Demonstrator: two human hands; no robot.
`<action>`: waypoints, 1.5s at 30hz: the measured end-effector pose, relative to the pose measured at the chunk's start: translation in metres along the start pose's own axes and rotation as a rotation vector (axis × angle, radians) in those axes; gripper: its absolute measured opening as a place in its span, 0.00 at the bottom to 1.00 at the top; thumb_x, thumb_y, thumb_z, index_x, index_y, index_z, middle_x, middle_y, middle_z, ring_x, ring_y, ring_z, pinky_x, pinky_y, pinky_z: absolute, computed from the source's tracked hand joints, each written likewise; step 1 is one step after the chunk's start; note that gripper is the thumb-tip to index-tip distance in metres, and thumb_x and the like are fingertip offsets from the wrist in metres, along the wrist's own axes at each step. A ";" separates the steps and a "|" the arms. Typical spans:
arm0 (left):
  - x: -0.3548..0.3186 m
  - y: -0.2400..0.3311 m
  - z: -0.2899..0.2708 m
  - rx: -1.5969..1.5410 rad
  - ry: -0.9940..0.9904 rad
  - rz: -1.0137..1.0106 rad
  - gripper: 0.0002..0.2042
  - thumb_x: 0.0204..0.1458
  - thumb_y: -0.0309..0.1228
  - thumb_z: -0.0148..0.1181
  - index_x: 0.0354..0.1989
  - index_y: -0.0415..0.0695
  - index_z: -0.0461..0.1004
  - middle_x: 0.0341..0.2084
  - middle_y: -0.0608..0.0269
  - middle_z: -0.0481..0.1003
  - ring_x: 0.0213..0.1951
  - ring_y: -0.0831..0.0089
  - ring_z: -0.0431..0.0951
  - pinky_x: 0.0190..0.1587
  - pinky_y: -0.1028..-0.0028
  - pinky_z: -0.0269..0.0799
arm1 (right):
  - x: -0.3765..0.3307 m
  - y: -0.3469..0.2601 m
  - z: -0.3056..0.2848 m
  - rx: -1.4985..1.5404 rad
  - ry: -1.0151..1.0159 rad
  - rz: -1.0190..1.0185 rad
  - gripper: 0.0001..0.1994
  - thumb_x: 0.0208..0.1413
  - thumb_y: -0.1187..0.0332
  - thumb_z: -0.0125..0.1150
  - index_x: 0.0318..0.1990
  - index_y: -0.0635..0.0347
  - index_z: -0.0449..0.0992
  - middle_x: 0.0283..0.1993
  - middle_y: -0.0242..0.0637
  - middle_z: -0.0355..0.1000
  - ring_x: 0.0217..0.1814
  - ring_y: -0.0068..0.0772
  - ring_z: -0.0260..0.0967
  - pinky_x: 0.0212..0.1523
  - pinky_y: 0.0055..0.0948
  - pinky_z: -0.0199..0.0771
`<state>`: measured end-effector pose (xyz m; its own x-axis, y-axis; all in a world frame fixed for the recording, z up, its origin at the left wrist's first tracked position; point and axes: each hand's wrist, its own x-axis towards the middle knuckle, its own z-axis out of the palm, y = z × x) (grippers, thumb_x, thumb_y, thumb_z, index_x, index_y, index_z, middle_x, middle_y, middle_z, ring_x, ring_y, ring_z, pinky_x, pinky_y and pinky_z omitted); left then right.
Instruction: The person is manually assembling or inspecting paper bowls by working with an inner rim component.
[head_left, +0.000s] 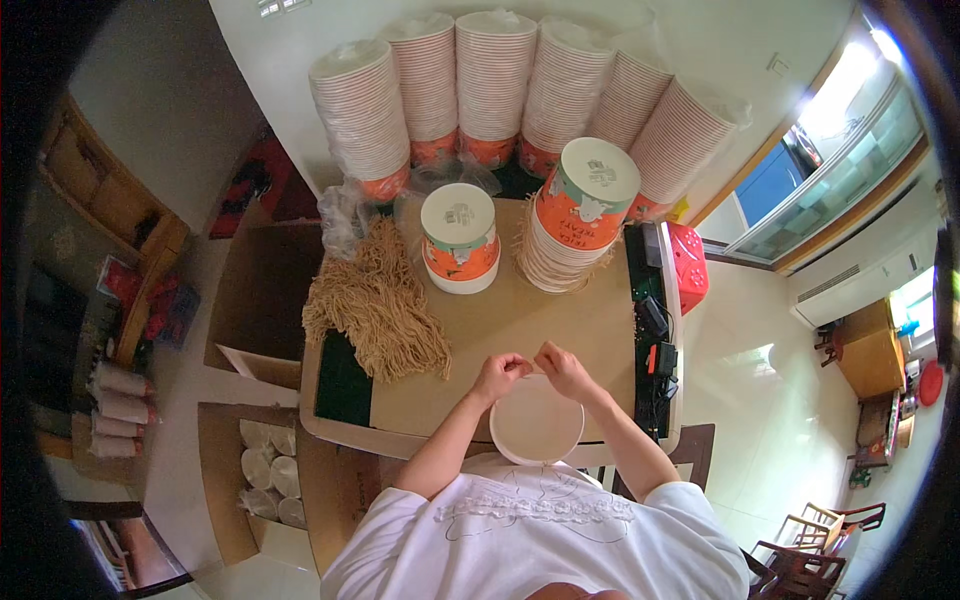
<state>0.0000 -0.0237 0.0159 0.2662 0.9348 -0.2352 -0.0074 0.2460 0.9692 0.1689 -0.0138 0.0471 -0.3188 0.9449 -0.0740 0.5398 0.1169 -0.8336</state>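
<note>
A white round paper tub (pixel 538 425) is at the table's near edge, right against my shirt, its open mouth toward me. My left hand (pixel 503 376) is closed in a pinch by the tub's far rim. Just to its right, my right hand (pixel 563 370) is also pinched, with the fingertips of both hands close together. What they hold is too small to make out. A heap of tan cords (pixel 380 300) lies to the left on the cardboard-covered tabletop (pixel 490 325). Beyond my hands, an orange and green printed tub (pixel 460 240) stands upside down.
A taller stack of upside-down tubs (pixel 585 215) has cords around its lower part. Tall plastic-wrapped tub stacks (pixel 495 80) line the back. Black adapters (pixel 655 320) lie along the right edge, beside a red stool (pixel 687 265). An open carton (pixel 230 480) stands at the left.
</note>
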 end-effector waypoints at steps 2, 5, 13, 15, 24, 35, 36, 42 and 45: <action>-0.001 -0.002 0.001 -0.022 0.020 0.003 0.05 0.48 0.26 0.55 0.25 0.39 0.74 0.22 0.70 0.74 0.27 0.85 0.70 0.32 0.82 0.67 | -0.005 -0.006 0.006 -0.028 0.062 0.003 0.08 0.53 0.67 0.49 0.29 0.62 0.66 0.27 0.47 0.68 0.33 0.50 0.67 0.33 0.38 0.66; 0.000 -0.004 0.000 -0.190 0.098 0.045 0.07 0.48 0.28 0.55 0.22 0.39 0.72 0.18 0.70 0.72 0.25 0.84 0.69 0.29 0.81 0.65 | -0.013 -0.004 0.019 -0.080 0.196 -0.024 0.05 0.51 0.69 0.50 0.29 0.61 0.67 0.28 0.45 0.68 0.33 0.48 0.67 0.33 0.38 0.67; -0.008 0.013 -0.033 0.328 0.036 0.201 0.05 0.44 0.30 0.59 0.24 0.42 0.77 0.15 0.65 0.65 0.19 0.78 0.64 0.23 0.78 0.60 | -0.019 -0.016 0.019 -0.116 0.287 -0.106 0.02 0.50 0.73 0.51 0.29 0.60 0.68 0.29 0.42 0.69 0.34 0.45 0.67 0.34 0.36 0.68; -0.009 0.021 -0.029 0.370 0.018 0.235 0.04 0.44 0.29 0.59 0.27 0.46 0.78 0.15 0.64 0.65 0.19 0.77 0.65 0.24 0.76 0.60 | -0.018 -0.014 0.018 -0.107 0.279 -0.098 0.02 0.50 0.73 0.51 0.30 0.61 0.69 0.30 0.42 0.70 0.35 0.45 0.68 0.35 0.36 0.69; -0.003 0.025 -0.019 0.761 -0.092 0.384 0.04 0.43 0.31 0.57 0.26 0.51 0.77 0.20 0.62 0.66 0.24 0.67 0.70 0.27 0.68 0.66 | -0.013 -0.012 0.017 -0.008 0.261 -0.075 0.03 0.50 0.74 0.53 0.31 0.63 0.71 0.30 0.43 0.71 0.31 0.39 0.71 0.30 0.30 0.70; -0.004 0.030 -0.007 0.792 -0.033 0.377 0.08 0.44 0.38 0.57 0.28 0.49 0.74 0.24 0.61 0.69 0.30 0.61 0.73 0.31 0.65 0.68 | -0.012 -0.004 0.014 -0.018 0.253 -0.075 0.01 0.47 0.75 0.54 0.28 0.63 0.71 0.27 0.42 0.69 0.28 0.38 0.68 0.29 0.30 0.69; -0.005 0.030 -0.007 0.773 -0.046 0.333 0.08 0.44 0.38 0.58 0.28 0.48 0.74 0.25 0.61 0.70 0.31 0.61 0.73 0.32 0.65 0.68 | -0.012 -0.002 0.014 -0.023 0.233 -0.095 0.02 0.48 0.76 0.54 0.29 0.64 0.71 0.28 0.41 0.69 0.28 0.36 0.69 0.28 0.28 0.70; -0.005 0.025 -0.007 0.705 -0.043 0.335 0.07 0.45 0.35 0.58 0.28 0.45 0.74 0.24 0.61 0.71 0.29 0.65 0.73 0.32 0.68 0.69 | -0.010 -0.002 0.015 -0.044 0.214 -0.109 0.01 0.48 0.76 0.54 0.28 0.64 0.71 0.27 0.42 0.68 0.28 0.37 0.69 0.28 0.28 0.70; -0.001 0.005 -0.001 0.369 -0.036 0.238 0.08 0.48 0.34 0.55 0.28 0.42 0.72 0.24 0.63 0.72 0.26 0.71 0.73 0.30 0.72 0.69 | -0.010 -0.002 0.018 -0.039 0.235 -0.125 0.01 0.48 0.76 0.54 0.29 0.64 0.71 0.27 0.42 0.68 0.28 0.37 0.69 0.28 0.29 0.70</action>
<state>-0.0012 -0.0233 0.0206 0.3319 0.9433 -0.0055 0.2708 -0.0897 0.9585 0.1573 -0.0285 0.0396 -0.1979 0.9669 0.1612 0.5383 0.2447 -0.8065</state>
